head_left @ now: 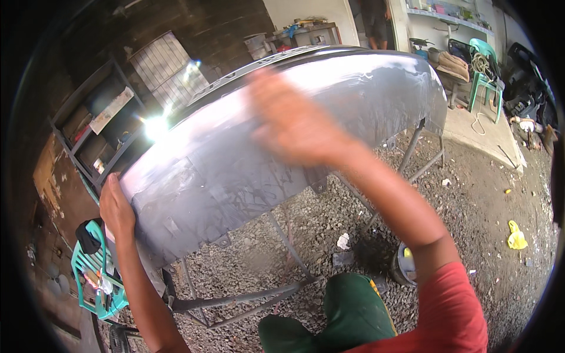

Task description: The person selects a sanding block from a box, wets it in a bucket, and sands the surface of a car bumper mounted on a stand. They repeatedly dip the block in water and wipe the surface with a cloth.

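A long curved grey panel (376, 100), likely a vehicle bumper, rests on a metal stand (288, 250), its surface patchy with pale and dark areas and wet-looking streaks. My left hand (118, 209) holds the panel's left end, fingers round the edge. My right hand (288, 123), smeared by motion, is over the upper front face; whether anything is under it cannot be made out.
A green chair (103, 297) with items stands left, another (485, 88) upper right. A metal shelf (82, 150) is behind. A bucket (404, 265) and yellow bag (517, 235) sit on gravel. Another person (376, 29) stands in a back doorway.
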Demonstrator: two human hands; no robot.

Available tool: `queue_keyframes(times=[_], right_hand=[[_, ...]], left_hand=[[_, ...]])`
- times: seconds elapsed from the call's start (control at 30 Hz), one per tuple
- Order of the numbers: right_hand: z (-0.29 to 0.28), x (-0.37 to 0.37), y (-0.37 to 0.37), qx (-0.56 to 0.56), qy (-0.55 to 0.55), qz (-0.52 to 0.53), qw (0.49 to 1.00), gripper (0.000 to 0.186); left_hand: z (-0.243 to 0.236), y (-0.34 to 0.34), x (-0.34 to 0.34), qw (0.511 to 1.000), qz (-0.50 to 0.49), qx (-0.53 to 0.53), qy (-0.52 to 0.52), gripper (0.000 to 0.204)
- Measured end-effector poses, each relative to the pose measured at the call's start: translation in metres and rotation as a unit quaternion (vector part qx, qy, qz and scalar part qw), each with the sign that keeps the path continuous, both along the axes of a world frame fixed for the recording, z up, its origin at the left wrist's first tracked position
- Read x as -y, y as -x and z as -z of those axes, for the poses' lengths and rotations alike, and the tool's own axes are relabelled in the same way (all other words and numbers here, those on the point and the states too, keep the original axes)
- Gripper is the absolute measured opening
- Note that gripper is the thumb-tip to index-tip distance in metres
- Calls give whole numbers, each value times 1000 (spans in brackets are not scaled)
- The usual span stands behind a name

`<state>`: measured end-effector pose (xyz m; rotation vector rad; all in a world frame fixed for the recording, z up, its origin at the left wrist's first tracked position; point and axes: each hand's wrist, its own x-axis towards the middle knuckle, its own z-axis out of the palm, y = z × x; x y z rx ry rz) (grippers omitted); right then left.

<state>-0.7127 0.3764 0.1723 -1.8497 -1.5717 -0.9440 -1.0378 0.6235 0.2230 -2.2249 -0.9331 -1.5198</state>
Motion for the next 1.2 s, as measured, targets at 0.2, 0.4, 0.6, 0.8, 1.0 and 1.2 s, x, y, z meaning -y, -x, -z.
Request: queue_keyframes(times=[0.2, 0.4, 0.6, 0.8, 1.0, 1.2], right_hand=[[-17, -77, 90, 142, -48, -233, 961, 70], [-5, 9, -37, 116, -78, 19, 990, 67], [65, 130, -94, -80, -124, 99, 984, 66], [343, 261, -44, -406, -58, 203, 889, 60], [483, 358, 5, -509, -10, 409, 757, 59], [530, 353, 26, -591, 34, 420, 688, 57]], left_hand=[[9, -16, -6, 1000, 23, 9, 18, 53], [3, 4, -7, 1000, 25, -13, -13, 49], [5, -2, -1, 996, 15, -78, -40, 44], [-5, -10, 20, 975, 22, -169, -140, 48], [2, -140, 99, 937, 30, -249, -243, 64], [2, -311, 189, 910, 123, -224, -326, 70]])
